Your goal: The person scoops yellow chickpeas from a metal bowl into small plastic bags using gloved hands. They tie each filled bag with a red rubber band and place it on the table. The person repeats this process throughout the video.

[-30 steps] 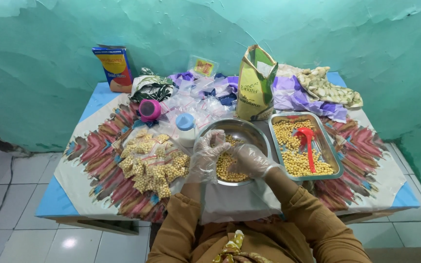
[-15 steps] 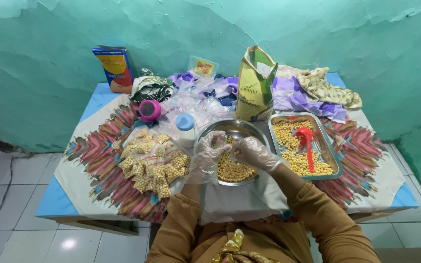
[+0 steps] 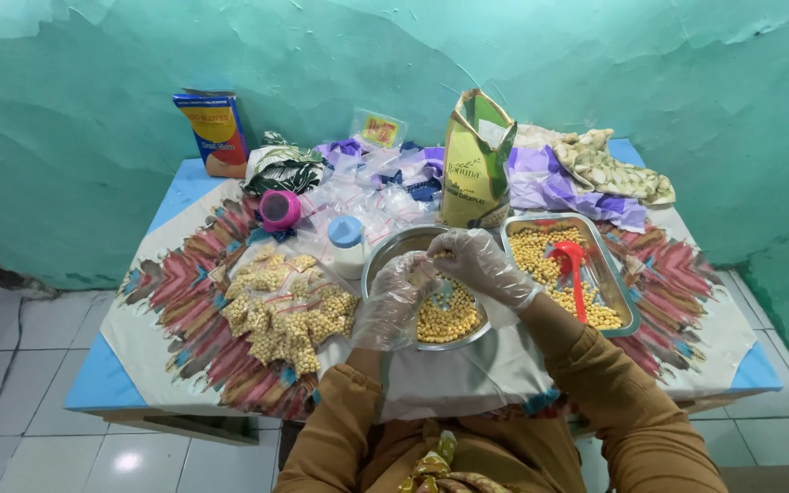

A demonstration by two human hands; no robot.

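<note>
Broadly, the surface (image 3: 705,319) carries a patterned cloth and everything else sits on it. Both gloved hands meet over the round metal bowl (image 3: 385,260), which holds yellow pellets and lies directly beneath the grip. The left hand (image 3: 394,301) curls over the bowl's near-left rim, and the right hand (image 3: 481,265) bends in from the bowl's far-right edge, their fingertips close together above the pellets. Something small and clear, possibly a little plastic bag, seems pinched between them, though the crinkled gloves make it hard to tell whether either grip is truly closed on it. Just right of the right hand sits a rectangular metal tray (image 3: 627,306) of the same pellets with a red scoop (image 3: 573,265) lying in it. Just left of the left hand spreads a pile of small filled packets (image 3: 285,310). Beyond the hands stands a green and yellow pouch (image 3: 477,164), upright. Beyond the left hand are a blue-capped bottle (image 3: 347,239) and a pink cup (image 3: 279,209).
</note>
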